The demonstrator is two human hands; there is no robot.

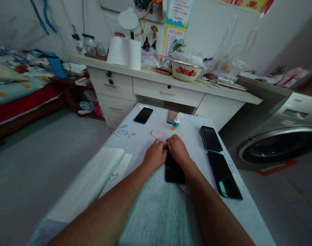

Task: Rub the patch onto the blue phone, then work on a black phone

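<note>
A black smartphone (174, 171) lies face up on the cloth-covered table, its lower part showing between my forearms. My left hand (155, 153) is closed at the phone's upper left corner, fingers curled inward. Over the upper right part of the phone, my right hand (179, 149) is closed too, its fingertips meeting those of the left. The hands hide the phone's top end and whatever small thing may be between the fingertips. Just beyond them stands a small white spray bottle (176, 122) with a blue and yellow label, in front of another phone (172, 116).
A dark phone (143, 115) lies at the far left. On the right are stacked phones (211, 138) and a larger black device (224, 175). White paper (94, 181) covers the table's left edge. Behind stand a white desk (168, 89) and a washing machine (279, 126).
</note>
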